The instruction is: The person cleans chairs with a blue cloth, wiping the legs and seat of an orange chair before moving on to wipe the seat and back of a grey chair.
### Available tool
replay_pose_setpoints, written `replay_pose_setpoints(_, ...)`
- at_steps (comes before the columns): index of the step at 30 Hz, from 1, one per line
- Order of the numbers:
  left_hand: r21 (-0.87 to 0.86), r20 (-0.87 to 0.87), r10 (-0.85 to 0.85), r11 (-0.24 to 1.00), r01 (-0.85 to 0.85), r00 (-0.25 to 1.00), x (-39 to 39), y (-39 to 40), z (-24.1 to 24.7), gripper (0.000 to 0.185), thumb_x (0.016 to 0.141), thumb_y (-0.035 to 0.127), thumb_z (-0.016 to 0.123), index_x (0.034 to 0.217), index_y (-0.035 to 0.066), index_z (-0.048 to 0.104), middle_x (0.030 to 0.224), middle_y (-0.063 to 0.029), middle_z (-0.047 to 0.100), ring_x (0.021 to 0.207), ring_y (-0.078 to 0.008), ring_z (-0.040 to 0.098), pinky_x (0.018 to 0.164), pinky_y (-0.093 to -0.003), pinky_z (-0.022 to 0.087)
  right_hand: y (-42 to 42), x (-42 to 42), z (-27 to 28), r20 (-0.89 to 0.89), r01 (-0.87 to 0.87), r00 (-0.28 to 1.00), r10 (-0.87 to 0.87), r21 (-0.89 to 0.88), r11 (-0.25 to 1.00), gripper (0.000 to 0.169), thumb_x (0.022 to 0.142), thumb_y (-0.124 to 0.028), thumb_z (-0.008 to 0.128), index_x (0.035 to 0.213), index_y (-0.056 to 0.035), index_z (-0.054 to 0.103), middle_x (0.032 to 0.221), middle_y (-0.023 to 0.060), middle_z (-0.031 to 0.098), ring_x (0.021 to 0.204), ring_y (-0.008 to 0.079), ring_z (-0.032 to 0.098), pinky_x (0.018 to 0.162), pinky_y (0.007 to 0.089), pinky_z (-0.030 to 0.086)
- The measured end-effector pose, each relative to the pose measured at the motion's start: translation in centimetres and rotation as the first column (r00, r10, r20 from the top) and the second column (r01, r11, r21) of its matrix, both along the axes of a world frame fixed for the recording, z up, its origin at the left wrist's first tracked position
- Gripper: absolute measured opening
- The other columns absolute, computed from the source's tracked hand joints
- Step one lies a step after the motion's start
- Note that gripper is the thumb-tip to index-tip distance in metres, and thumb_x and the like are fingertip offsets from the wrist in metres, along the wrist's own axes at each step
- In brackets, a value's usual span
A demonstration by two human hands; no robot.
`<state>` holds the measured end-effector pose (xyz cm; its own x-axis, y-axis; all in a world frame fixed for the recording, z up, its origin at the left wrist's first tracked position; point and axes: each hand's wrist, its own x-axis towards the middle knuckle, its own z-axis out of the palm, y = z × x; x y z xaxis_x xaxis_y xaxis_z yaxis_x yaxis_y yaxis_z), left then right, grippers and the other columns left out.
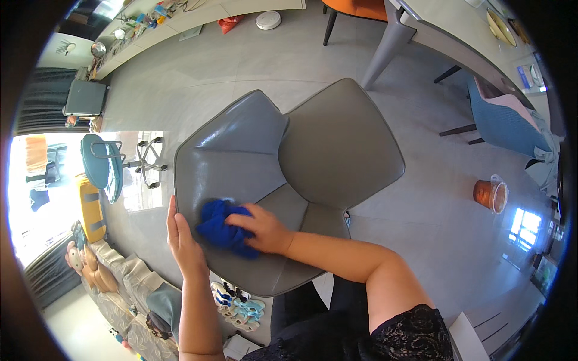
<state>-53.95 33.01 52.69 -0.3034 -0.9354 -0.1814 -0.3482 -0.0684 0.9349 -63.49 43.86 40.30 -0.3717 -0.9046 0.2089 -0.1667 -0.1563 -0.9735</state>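
Observation:
A grey leather-like chair [334, 144], with a wide seat or back part at the left and a smaller panel at the right, fills the middle of the view. My right hand [266, 230] grips a crumpled blue cloth [223, 228] and presses it on the chair's lower left surface. The cloth's lower edge is blurred. At the chair's left rim, my left hand [185, 243] rests upright with its fingers held straight and nothing seen in it. Its palm side is turned to the chair's edge. The chair's legs are hidden.
Several shoes [239, 307] lie below the chair. A teal swivel chair [101, 167] and a yellow suitcase [92, 210] stand at the left. To the right are a waste bin [490, 195] and a blue chair [505, 119]. A table leg [384, 49] rises beyond, near a robot vacuum [268, 20].

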Motion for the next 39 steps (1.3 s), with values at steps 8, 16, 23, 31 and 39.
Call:
replay_pose_setpoints(8, -0.181, 0.288, -0.132, 0.965, 0.189, 0.948, 0.8, -0.5, -0.1, 0.046, 0.100, 0.024, 0.043, 0.141, 0.004, 0.037, 0.140, -0.0148, 0.043, 0.127, -0.0258, 0.042, 0.105, -0.0347, 0.031, 0.4, -4.1, -14.7, -0.037, 0.143, 0.960, -0.277, 0.916, 0.374, 0.056, 0.082, -0.021, 0.067, 0.133, -0.0182, 0.045, 0.121, 0.0191, 0.058, 0.110, 0.0375, 0.056, 0.092, 0.0458, 0.047)
replay_pose_setpoints(16, -0.284, 0.525, -0.367, 0.776, 0.564, 0.768, -6.0, -10.6, 1.8, 0.046, 0.100, 0.027, 0.040, 0.139, 0.004, 0.040, 0.143, -0.0209, 0.038, 0.132, -0.0330, 0.037, 0.109, -0.0403, 0.027, -7.4, -5.4, 1.9, 0.212, 0.299, 0.930, -0.300, 0.037, 0.954, 0.054, 0.074, -0.008, 0.072, 0.125, -0.0118, 0.054, 0.119, 0.0188, 0.058, 0.108, 0.0356, 0.056, 0.093, 0.0397, 0.045)
replay_pose_setpoints(23, -0.038, 0.745, -0.502, 0.627, 0.778, 0.440, -11.9, -10.5, 0.4, 0.049, 0.099, 0.032, 0.038, 0.139, 0.003, 0.041, 0.133, -0.0232, 0.049, 0.124, -0.0362, 0.045, 0.105, -0.0411, 0.031, -7.3, -4.4, -9.2, -0.023, 0.420, 0.907, -0.420, 0.128, 0.899, 0.066, 0.068, 0.000, 0.069, 0.128, -0.0211, 0.050, 0.113, 0.0185, 0.053, 0.096, 0.0394, 0.056, 0.084, 0.0432, 0.049)
replay_pose_setpoints(31, -0.037, 0.788, -0.460, 0.628, 0.778, 0.410, -12.2, -10.7, 0.3, 0.054, 0.099, 0.040, 0.035, 0.137, 0.001, 0.044, 0.132, -0.0222, 0.051, 0.123, -0.0360, 0.046, 0.105, -0.0417, 0.032, -5.4, -7.8, -19.0, 0.080, 0.121, 0.913, -0.400, 0.882, 0.455, 0.056, 0.076, -0.002, 0.057, 0.129, -0.0154, 0.051, 0.118, 0.0224, 0.057, 0.106, 0.0385, 0.058, 0.091, 0.0440, 0.048)
replay_pose_setpoints(39, 0.016, 0.680, -0.520, 0.716, 0.698, 0.517, -12.5, -10.8, 0.9, 0.061, 0.101, 0.046, 0.027, 0.139, 0.001, 0.041, 0.133, -0.0210, 0.050, 0.128, -0.0306, 0.043, 0.106, -0.0391, 0.030, -6.3, -6.4, 0.3, 0.300, -0.016, 0.953, 0.030, -0.052, 0.999, 0.064, 0.064, 0.000, 0.069, 0.125, -0.0180, 0.056, 0.108, 0.0176, 0.056, 0.097, 0.0384, 0.057, 0.083, 0.0413, 0.050)
